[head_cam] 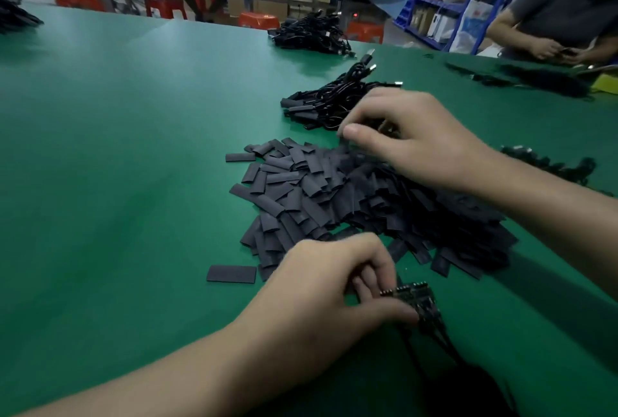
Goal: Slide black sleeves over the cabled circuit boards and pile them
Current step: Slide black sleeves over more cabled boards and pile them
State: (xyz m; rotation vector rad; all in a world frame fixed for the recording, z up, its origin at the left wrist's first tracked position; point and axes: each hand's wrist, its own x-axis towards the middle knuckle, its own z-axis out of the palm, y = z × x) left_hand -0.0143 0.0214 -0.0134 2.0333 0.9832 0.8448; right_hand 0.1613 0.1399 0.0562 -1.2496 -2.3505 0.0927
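One green table [117,149] bears a heap of black sleeves [301,189]. Behind the heap lies a pile of sleeved cabled boards [321,105]. The right hand [411,142] curls over the heap's far edge; whether it pinches anything I cannot tell. Just before the heap, the left hand [321,296] pinches a bare circuit board [416,294]. A single sleeve [231,273] lies left of the heap's near edge.
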